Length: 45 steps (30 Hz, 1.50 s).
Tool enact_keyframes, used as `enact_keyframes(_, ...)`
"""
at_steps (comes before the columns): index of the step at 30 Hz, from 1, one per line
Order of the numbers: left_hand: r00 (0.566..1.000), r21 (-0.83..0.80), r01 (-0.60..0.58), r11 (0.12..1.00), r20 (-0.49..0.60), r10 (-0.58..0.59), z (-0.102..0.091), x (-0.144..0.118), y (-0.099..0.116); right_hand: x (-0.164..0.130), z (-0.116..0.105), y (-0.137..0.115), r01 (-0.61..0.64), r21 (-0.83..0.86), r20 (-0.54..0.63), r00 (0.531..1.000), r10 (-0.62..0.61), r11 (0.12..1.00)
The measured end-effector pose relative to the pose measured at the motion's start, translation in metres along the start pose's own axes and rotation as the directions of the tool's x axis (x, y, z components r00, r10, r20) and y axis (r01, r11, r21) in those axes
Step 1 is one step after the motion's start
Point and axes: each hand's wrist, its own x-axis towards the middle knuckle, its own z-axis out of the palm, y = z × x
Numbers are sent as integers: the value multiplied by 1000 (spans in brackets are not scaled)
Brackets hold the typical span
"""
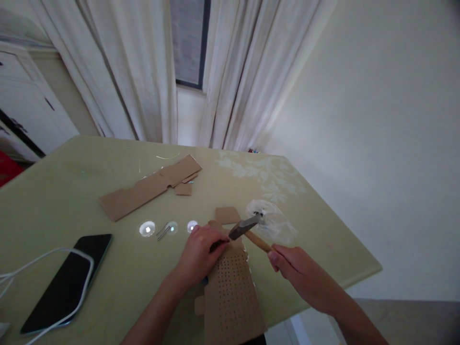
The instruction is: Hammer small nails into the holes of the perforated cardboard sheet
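My right hand (293,268) grips the wooden handle of a small hammer (247,227), whose metal head hovers just past my left fingertips. My left hand (201,251) presses on the far end of a perforated cardboard sheet (232,297) and pinches something thin and dark, likely a nail, under the hammer head. A small cardboard scrap (227,214) lies just beyond the sheet. Loose nails (163,231) lie to the left of my left hand on the table.
The table (53,201) is pale green glass. A long cardboard strip (151,187) lies further back. A dark phone (68,280) with a white cable (43,254) over it lies at the near left. A clear plastic bag (275,220) sits beyond the hammer. Curtains hang behind.
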Motion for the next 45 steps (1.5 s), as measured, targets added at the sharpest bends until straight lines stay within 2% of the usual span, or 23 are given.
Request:
enact_keyframes(4, 1000, 2, -2, 1000, -24, 2, 2, -1, -2, -4, -3, 2, -32, -13, -60, 998, 32, 999)
enact_keyframes(11, 1000, 4, 24, 1000, 2, -24, 0, 0, 1, -3, 1, -9, -49, -100, 46, 998, 53, 994)
enact_keyframes(17, 1000, -10, 19, 1000, -16, -19, 1, -1, 0, -9, -2, -12, -71, -80, -12, 997, 70, 994)
enact_keyframes(23, 1000, -20, 25, 999, -5, -25, 0, 0, 2, -4, 4, -10, -81, -147, 42, 995, 88, 986)
enact_keyframes(29, 999, -25, 21, 999, -31, -22, 1, 0, 1, -9, 2, -7, -79, -85, -48, 996, 75, 993)
enact_keyframes(35, 1000, -27, 22, 999, 0, -22, 0, 0, 1, -4, 8, -6, -87, -175, 51, 994, 98, 981)
enact_keyframes(42, 997, -42, 79, 996, -13, -80, 2, -1, 1, -9, 3, -8, -79, -94, -41, 996, 76, 992)
enact_keyframes(45, 998, -22, 70, 997, -3, -70, 0, -1, 3, -5, 8, -6, -80, -116, -10, 997, 79, 990)
